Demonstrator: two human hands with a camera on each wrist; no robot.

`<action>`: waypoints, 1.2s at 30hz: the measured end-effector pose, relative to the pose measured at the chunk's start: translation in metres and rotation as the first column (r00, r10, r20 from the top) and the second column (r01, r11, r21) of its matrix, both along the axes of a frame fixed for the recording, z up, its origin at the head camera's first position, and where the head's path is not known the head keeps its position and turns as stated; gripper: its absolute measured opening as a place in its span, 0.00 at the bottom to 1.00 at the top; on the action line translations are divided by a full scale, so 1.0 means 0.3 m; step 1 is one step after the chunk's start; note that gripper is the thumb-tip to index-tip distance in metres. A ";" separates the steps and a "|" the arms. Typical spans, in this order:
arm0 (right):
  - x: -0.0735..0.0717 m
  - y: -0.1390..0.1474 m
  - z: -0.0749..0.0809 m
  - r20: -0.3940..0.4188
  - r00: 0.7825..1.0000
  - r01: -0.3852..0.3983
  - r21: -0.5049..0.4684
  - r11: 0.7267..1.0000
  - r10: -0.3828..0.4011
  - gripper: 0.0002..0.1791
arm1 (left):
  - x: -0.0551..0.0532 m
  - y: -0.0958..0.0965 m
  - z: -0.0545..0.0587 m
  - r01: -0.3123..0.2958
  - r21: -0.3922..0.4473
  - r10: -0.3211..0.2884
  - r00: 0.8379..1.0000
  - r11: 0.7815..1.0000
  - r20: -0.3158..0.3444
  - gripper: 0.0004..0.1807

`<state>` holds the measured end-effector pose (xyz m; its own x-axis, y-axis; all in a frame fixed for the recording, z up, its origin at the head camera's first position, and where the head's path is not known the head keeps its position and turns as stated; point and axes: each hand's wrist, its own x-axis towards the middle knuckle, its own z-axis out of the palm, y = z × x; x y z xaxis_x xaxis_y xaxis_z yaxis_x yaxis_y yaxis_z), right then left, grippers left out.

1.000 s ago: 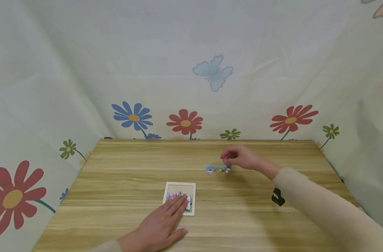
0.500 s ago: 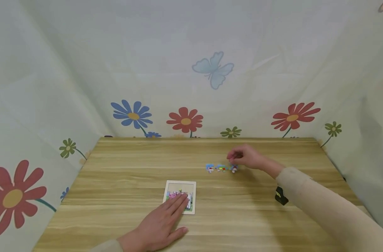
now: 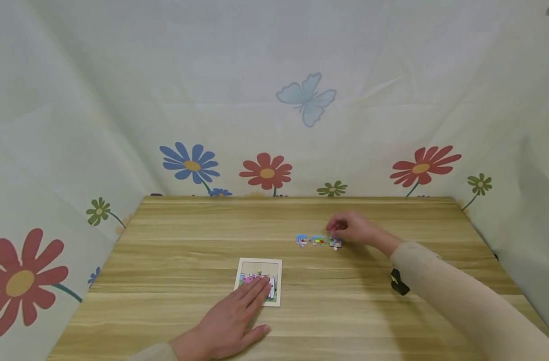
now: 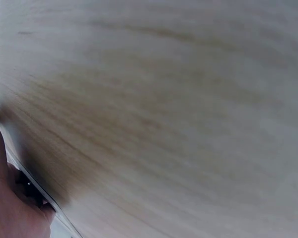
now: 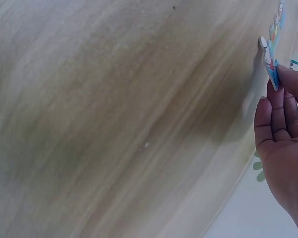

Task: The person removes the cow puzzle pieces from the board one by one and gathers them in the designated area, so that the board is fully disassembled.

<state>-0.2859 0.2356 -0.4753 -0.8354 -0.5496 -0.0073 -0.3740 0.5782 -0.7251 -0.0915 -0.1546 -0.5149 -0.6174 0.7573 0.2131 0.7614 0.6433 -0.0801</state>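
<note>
My left hand (image 3: 231, 318) lies flat with its fingers on a white-framed jigsaw puzzle (image 3: 278, 283). Its lower part shows a pink and white picture, partly hidden by the fingers, while the upper part is bare backing. Farther off to the right, my right hand (image 3: 353, 226) pinches the edge of a jigsaw piece (image 3: 335, 242) between thumb and fingers. In the right wrist view this jigsaw piece (image 5: 269, 62) is tilted, one end in the fingertips. Left of it lie a blue, green and yellow jigsaw piece (image 3: 319, 240) and a blue and white one (image 3: 301, 239).
A small black object with a yellow mark (image 3: 398, 282) sits beside the right sleeve (image 3: 436, 273), partly covered by it. The wooden table (image 3: 188, 240) ends at a pale curtain (image 3: 211, 90) printed with flowers and a butterfly.
My right hand has drawn its jigsaw piece rightward, apart from the middle piece. The held piece has turned, its white knob now toward me. My left hand stays in place.
</note>
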 end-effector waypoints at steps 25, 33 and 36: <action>0.000 -0.010 -0.032 -0.098 0.995 -0.004 0.055 0.999 0.009 0.04 | 0.001 0.004 0.003 -0.006 -0.006 0.006 1.000 1.000 0.015 0.43; 0.005 -0.012 -0.032 -0.108 0.994 0.000 0.051 0.999 0.005 0.05 | 0.001 0.004 0.003 -0.007 -0.008 0.007 1.000 1.000 0.014 0.43; 0.010 -0.013 -0.031 -0.114 0.993 0.002 0.049 0.999 0.004 0.05 | 0.001 0.004 0.001 -0.010 -0.009 0.010 1.000 1.000 0.016 0.43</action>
